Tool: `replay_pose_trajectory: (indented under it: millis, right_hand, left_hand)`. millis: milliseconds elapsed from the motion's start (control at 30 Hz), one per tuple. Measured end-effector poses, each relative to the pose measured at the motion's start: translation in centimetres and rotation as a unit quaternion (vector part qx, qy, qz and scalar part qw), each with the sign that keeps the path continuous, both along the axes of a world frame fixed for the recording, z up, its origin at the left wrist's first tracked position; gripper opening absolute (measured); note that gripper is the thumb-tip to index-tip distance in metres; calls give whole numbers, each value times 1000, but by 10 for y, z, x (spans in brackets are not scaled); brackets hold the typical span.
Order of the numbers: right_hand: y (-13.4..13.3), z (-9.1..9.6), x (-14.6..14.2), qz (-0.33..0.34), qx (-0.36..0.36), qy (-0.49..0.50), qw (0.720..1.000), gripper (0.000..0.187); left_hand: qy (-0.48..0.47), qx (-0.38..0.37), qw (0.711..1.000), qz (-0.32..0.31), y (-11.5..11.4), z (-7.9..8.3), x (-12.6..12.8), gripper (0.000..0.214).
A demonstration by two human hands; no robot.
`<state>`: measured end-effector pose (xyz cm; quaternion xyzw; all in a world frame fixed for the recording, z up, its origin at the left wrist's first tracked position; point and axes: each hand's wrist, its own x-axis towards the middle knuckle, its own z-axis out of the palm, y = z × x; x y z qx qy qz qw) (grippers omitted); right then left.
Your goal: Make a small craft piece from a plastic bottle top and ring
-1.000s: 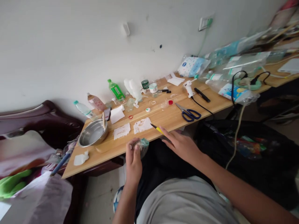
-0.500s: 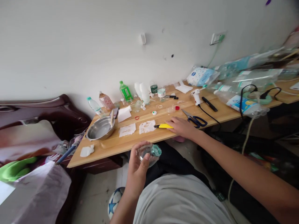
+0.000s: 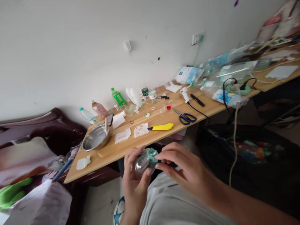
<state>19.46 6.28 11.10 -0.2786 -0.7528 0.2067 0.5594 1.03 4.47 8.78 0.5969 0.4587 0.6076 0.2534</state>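
Observation:
My left hand (image 3: 136, 181) is wrapped round a clear plastic bottle piece (image 3: 142, 164), held in front of the table's near edge. Its green neck end (image 3: 152, 154) is tilted up and to the right. The fingertips of my right hand (image 3: 181, 165) are bent in a pinch at the side of that neck. On the tabletop beyond lies a yellow utility knife (image 3: 162, 127), its tip touching a crumpled white tissue (image 3: 141, 130). Dark-handled scissors (image 3: 185, 118) rest behind the knife.
A metal bowl (image 3: 90, 144) stands at the table's left. A white glue gun (image 3: 185, 95) with a cord and a black marker-like stick (image 3: 197, 100) lie to the right. Bottles, including a green one (image 3: 118, 97), stand along the back. A plastic bottle (image 3: 222, 96) overhangs the right front edge.
My right hand has let go of the yellow utility knife and come to the bottle neck. The view has turned somewhat to the right.

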Motion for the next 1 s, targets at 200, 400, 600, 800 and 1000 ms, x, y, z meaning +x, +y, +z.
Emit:
replay_pose_trajectory:
  millis: [200, 400, 600, 800, 1000]
  right_hand:
    - [-4, 6, -2, -16, -8, 64, 998, 7]
    - [-14, 4, -5, -22, -104, 101, 989, 8]
    - [-12, -2, -6, 44, -297, 146, 943, 6]
    - [-10, -10, -8, 132, -424, 234, 865, 19]
    - [-12, -17, -12, 100, -402, 213, 885, 15]
  left_hand:
    - [127, 112, 982, 83, -13, 12, 8, 49]
    - [153, 159, 967, 124, -17, 3, 15, 53]
    - [161, 149, 967, 132, -17, -15, 14, 55]
    - [176, 140, 966, 123, -19, -25, 11, 57]
    - [125, 81, 984, 95, -22, -33, 11, 52]
